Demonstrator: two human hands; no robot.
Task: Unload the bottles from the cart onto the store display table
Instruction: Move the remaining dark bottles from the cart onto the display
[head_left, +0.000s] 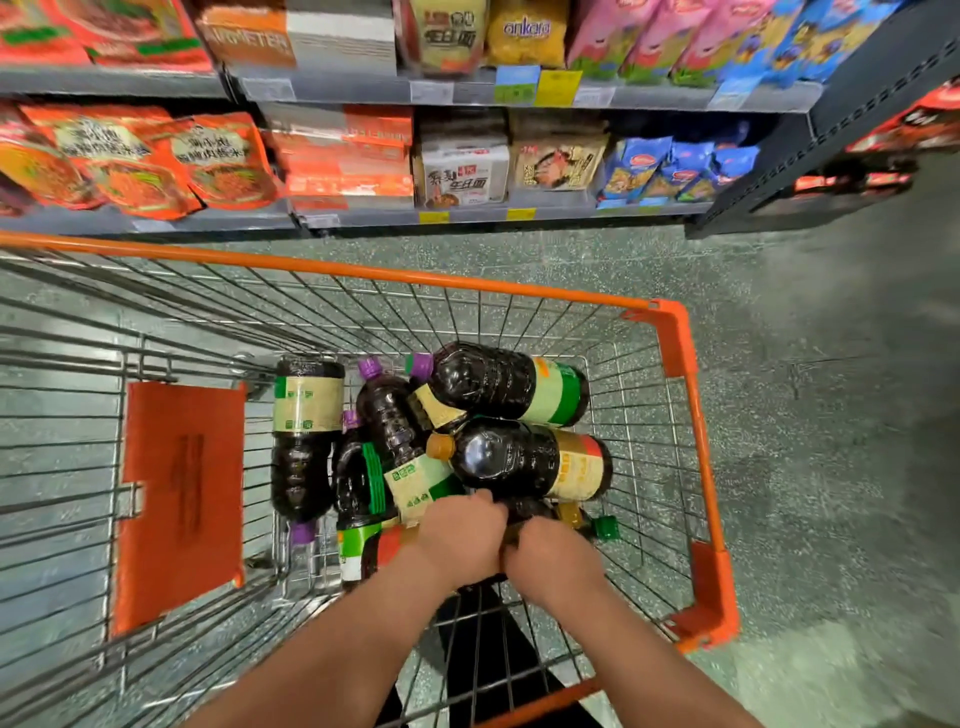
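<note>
Dark-liquid bottles (511, 460), purple, orange, green caps, lying heaped in orange-rimmed wire cart (680, 343).

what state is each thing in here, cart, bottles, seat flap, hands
shopping cart: still loaded, bottles piled at its right end
dark sauce bottles: capped, lying on their sides, some stacked on others
orange-capped bottle: capped, on its side atop the pile
orange seat flap: folded flat against the wire
left hand: fingers curled onto a bottle in the pile
right hand: gripping the same bottle
</note>
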